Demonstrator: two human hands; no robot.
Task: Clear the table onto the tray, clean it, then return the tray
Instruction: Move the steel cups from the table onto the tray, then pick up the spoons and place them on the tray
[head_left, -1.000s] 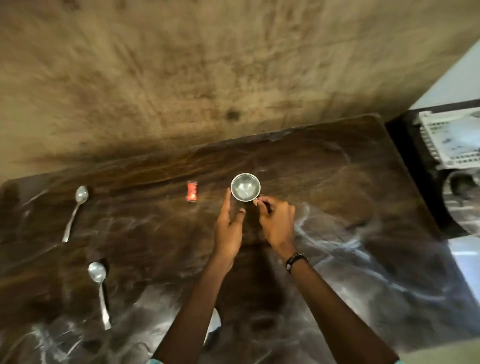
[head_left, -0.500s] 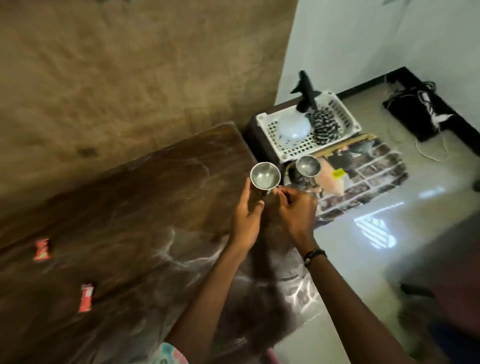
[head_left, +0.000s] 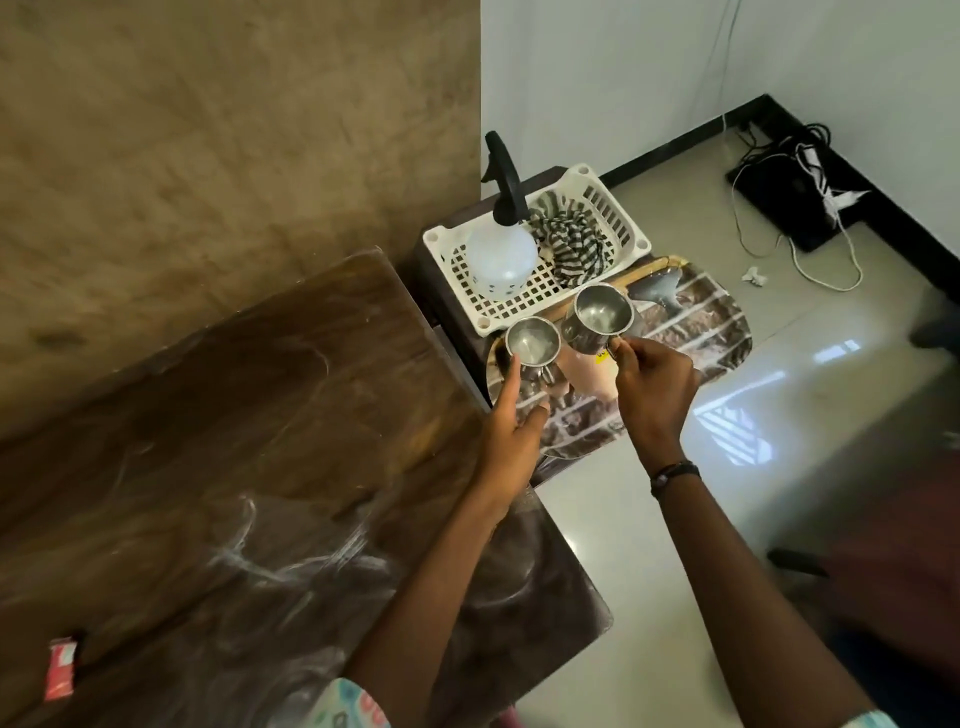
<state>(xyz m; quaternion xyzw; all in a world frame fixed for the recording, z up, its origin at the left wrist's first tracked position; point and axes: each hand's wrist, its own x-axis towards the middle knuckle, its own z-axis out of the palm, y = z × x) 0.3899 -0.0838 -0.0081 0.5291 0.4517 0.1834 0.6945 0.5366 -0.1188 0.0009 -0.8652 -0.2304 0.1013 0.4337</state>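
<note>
Two small steel cups are over the oval printed tray (head_left: 719, 325), which lies just past the right end of the brown table (head_left: 249, 426). My left hand (head_left: 511, 436) has its index finger against the side of the left cup (head_left: 532, 340), thumb apart from it; this cup's handle points toward me and is free. The fingers of my right hand (head_left: 652, 387) pinch the handle of the right cup (head_left: 602, 314), which is tilted. A red wrapper (head_left: 60, 670) lies on the table at the near left.
A white plastic basket (head_left: 618, 205) behind the tray holds a spray bottle (head_left: 501, 257) and a striped cloth (head_left: 571, 244). Basket and tray rest on a dark low stand (head_left: 431, 275). Cables and a black box (head_left: 789, 208) lie on the tiled floor by the wall.
My view swung right from the table's middle to its right end. Both hands carried a steel cup from the table to the tray; my right hand now pinches the other cup's handle.
</note>
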